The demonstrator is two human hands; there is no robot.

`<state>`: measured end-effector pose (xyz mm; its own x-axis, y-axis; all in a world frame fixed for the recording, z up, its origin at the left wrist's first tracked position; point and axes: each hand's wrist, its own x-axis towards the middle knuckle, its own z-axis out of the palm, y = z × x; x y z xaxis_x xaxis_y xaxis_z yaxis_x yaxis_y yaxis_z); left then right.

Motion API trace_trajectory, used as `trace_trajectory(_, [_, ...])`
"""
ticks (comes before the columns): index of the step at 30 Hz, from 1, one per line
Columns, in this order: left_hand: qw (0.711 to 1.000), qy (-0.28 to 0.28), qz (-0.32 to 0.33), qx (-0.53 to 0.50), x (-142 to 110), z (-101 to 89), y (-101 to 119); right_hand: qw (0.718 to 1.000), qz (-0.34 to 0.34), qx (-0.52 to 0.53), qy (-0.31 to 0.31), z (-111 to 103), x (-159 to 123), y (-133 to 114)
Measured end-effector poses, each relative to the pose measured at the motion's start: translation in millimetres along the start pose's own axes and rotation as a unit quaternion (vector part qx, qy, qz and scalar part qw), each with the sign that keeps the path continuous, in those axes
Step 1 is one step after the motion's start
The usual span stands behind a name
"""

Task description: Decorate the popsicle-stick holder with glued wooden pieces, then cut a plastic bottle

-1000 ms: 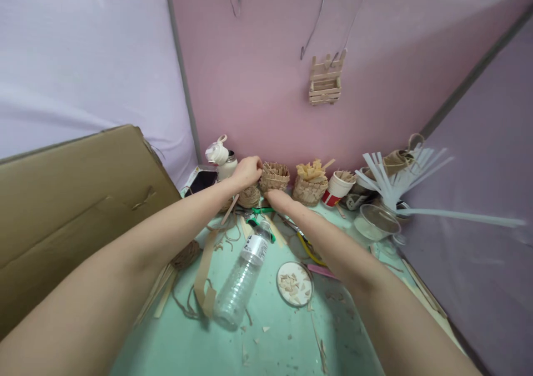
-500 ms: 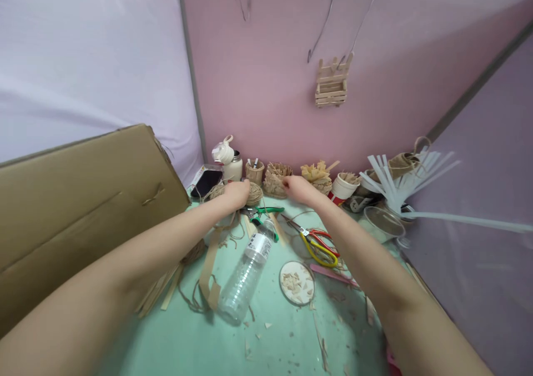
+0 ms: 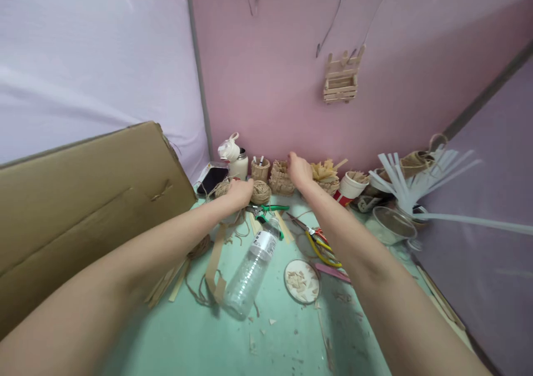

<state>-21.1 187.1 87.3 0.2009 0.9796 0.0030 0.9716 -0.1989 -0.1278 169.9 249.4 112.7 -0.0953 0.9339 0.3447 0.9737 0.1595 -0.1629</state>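
My left hand (image 3: 240, 192) is low at the back of the table, fingers curled, between a ball of twine (image 3: 261, 192) and another twine ball (image 3: 222, 189). A small reddish spot shows by its fingertips; what they hold is hidden. My right hand (image 3: 300, 171) is beside the right rim of a small woven basket (image 3: 281, 183), its fingers bent; I cannot make out what is in them. Right behind that hand, a second woven basket (image 3: 328, 185) holds pale strips. A cup with pens (image 3: 260, 170) stands behind the twine.
An empty plastic bottle (image 3: 252, 273) lies mid-table beside green-handled pliers (image 3: 275, 207). Yellow-and-red-handled scissors (image 3: 322, 248) and a round dish of wood chips (image 3: 302, 281) lie to the right. Cardboard (image 3: 91, 209) fills the left; white strips (image 3: 408, 184) fan out right.
My left hand has come down from beside the stick-filled basket to the twine. My right hand has risen from low at the basket to its right rim. The view has shifted left.
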Motion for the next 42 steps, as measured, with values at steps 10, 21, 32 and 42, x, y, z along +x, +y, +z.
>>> trace_trajectory(10, [0.998, 0.004, 0.049, 0.042, -5.7, 26.3, 2.0, 0.984, -0.123, 0.073, 0.103, -10.6, -34.6, -27.1])
trace_trajectory(21, [0.998, -0.017, 0.054, 0.038, -3.1, -8.9, -24.5, 0.904, -0.368, 0.092, -0.195, 14.5, -51.3, -55.6])
trace_trajectory(32, [0.998, -0.061, 0.014, 0.001, 1.1, -12.1, -51.1, 0.868, -0.447, -0.030, -0.215, 59.3, -53.3, -102.8])
trace_trajectory(42, [0.998, -0.052, 0.039, -0.025, -0.4, -7.2, -67.0, 0.834, -0.527, -0.121, -0.107, 32.0, -70.4, -98.3])
